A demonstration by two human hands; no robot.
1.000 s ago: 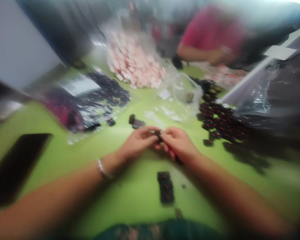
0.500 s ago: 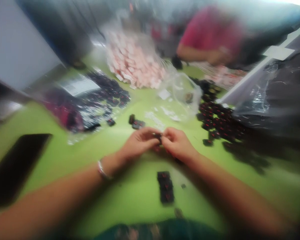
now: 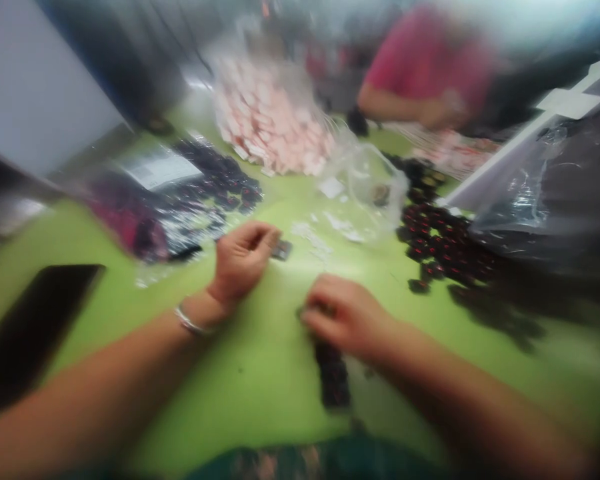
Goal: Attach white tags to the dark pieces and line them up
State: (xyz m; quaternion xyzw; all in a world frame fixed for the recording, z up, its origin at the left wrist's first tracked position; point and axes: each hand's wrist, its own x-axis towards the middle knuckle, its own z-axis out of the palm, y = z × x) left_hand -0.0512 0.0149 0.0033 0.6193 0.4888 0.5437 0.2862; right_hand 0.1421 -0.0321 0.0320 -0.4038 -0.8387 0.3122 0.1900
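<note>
Altogether two hands, one row of black pieces.

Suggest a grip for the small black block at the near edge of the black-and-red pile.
Probably pinch its left and right edges from above, coming in from the near left: the small black block lies low, its near and left sides facing green tabletop, with the black-and-red pile crowding its far side.

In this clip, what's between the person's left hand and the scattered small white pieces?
In the head view, a small dark block lies close beside the left hand; then bare green table before the white pieces.
</note>
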